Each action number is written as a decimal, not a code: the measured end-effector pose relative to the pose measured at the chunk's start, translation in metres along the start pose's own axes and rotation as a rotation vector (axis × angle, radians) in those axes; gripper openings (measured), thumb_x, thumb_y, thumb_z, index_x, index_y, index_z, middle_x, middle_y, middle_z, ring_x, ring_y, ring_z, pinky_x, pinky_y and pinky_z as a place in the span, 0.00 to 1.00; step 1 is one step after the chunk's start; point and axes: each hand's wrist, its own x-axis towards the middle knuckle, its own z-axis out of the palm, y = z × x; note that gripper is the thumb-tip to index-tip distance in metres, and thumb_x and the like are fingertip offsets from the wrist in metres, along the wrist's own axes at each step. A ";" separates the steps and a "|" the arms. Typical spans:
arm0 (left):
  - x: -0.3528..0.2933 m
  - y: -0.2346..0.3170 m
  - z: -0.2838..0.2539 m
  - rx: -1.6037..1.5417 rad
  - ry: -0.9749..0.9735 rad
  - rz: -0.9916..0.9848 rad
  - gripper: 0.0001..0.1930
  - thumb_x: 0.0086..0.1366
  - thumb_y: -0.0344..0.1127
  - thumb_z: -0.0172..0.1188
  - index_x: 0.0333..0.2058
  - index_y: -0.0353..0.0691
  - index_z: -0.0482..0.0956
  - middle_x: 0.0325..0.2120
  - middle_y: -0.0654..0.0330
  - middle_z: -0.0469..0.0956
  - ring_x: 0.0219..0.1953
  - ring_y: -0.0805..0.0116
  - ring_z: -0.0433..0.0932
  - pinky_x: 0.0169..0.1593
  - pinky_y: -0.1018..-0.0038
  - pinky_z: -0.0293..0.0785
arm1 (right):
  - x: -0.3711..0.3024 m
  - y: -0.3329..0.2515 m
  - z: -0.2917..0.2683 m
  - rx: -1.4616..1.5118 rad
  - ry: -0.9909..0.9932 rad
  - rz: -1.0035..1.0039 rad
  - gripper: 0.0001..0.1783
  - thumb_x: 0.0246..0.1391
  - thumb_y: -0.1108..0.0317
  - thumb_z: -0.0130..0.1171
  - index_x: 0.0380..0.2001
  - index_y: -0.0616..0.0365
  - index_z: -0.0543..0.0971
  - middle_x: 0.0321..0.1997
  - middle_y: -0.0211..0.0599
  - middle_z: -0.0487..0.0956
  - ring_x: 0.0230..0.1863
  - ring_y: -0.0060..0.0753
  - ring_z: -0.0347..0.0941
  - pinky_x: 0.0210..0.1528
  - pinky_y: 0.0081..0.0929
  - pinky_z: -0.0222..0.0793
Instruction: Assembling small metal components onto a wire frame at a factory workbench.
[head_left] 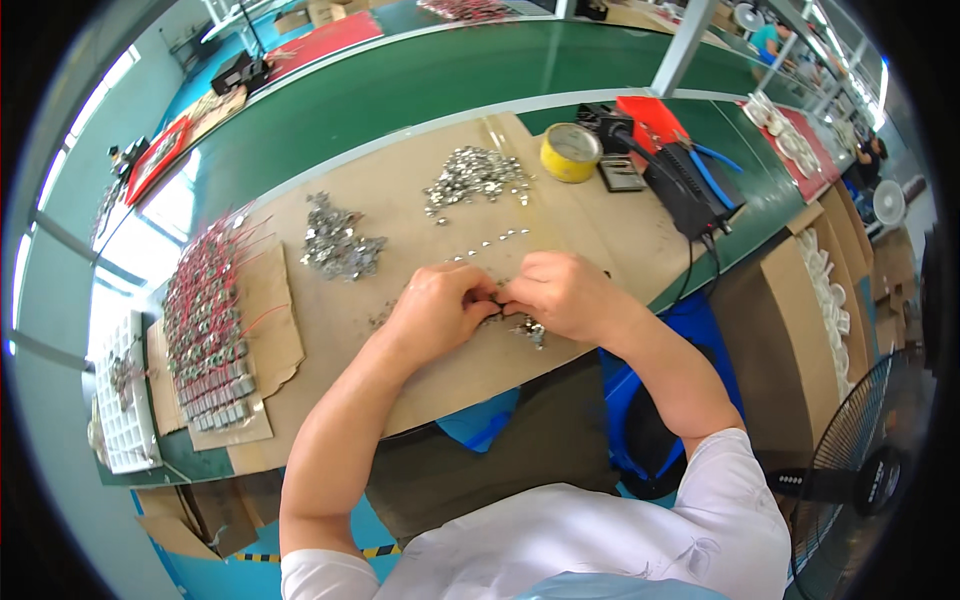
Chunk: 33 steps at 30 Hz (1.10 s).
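My left hand (438, 308) and my right hand (562, 296) meet over the brown cardboard sheet (400, 220) on the bench. Thumbs and fingertips of both pinch together around something small and dark, too hidden to name. Just beside the right fingertips lies a little cluster of shiny metal parts (532, 330). Beyond the hands, a short row of single silver pieces (487, 243) runs across the cardboard. Farther back are a heap of small rounded silver parts (474, 176) and, to its left, a heap of flat metal pieces (340, 240).
On the left stand rows of small motors with red wires (210, 330) and a white gridded tray (127, 395). A yellow tin (570, 152), a black soldering station (680, 185) and blue-handled pliers (712, 175) sit back right. A black fan (865, 450) stands at lower right.
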 end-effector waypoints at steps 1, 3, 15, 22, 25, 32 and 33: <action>0.000 0.001 -0.002 -0.003 -0.015 -0.001 0.09 0.56 0.27 0.74 0.37 0.38 0.88 0.30 0.55 0.85 0.31 0.60 0.84 0.38 0.66 0.81 | 0.001 0.000 0.002 -0.032 0.037 -0.045 0.05 0.52 0.68 0.69 0.28 0.53 0.81 0.24 0.33 0.78 0.32 0.38 0.77 0.34 0.37 0.77; -0.001 0.001 -0.003 -0.007 -0.029 -0.001 0.08 0.57 0.26 0.74 0.36 0.38 0.88 0.30 0.54 0.85 0.31 0.59 0.84 0.38 0.65 0.81 | 0.001 -0.001 0.002 -0.008 0.036 -0.041 0.05 0.52 0.68 0.69 0.29 0.53 0.81 0.25 0.33 0.78 0.32 0.38 0.77 0.34 0.37 0.77; 0.000 0.009 -0.004 0.058 -0.083 0.004 0.05 0.58 0.26 0.72 0.33 0.35 0.86 0.31 0.53 0.80 0.31 0.55 0.83 0.37 0.64 0.80 | -0.010 0.010 0.002 0.087 0.049 0.070 0.11 0.51 0.69 0.73 0.38 0.58 0.86 0.33 0.37 0.81 0.39 0.45 0.78 0.43 0.40 0.77; 0.003 0.014 0.000 0.049 -0.093 0.013 0.04 0.59 0.25 0.71 0.32 0.34 0.84 0.32 0.53 0.80 0.30 0.57 0.83 0.37 0.65 0.80 | -0.011 0.000 0.002 0.085 0.181 0.181 0.07 0.57 0.69 0.70 0.36 0.58 0.83 0.39 0.36 0.82 0.38 0.45 0.80 0.41 0.40 0.77; 0.002 0.014 0.001 0.063 -0.093 0.001 0.05 0.59 0.24 0.70 0.33 0.33 0.83 0.32 0.53 0.80 0.30 0.57 0.83 0.37 0.65 0.80 | -0.008 -0.007 -0.006 0.175 0.152 0.261 0.08 0.56 0.67 0.70 0.35 0.58 0.83 0.38 0.37 0.82 0.39 0.48 0.81 0.41 0.42 0.78; 0.000 0.010 0.002 0.057 -0.066 0.005 0.05 0.60 0.24 0.69 0.33 0.31 0.83 0.32 0.52 0.80 0.30 0.56 0.83 0.37 0.65 0.81 | -0.008 0.004 0.009 0.183 0.015 0.229 0.11 0.54 0.62 0.71 0.36 0.56 0.86 0.39 0.38 0.83 0.43 0.47 0.81 0.47 0.40 0.79; 0.000 0.010 0.003 0.054 -0.061 0.005 0.05 0.60 0.24 0.69 0.34 0.32 0.83 0.32 0.52 0.80 0.30 0.56 0.83 0.37 0.64 0.80 | -0.008 0.006 0.008 0.182 0.014 0.231 0.11 0.54 0.62 0.71 0.36 0.56 0.86 0.39 0.38 0.83 0.43 0.47 0.81 0.47 0.40 0.79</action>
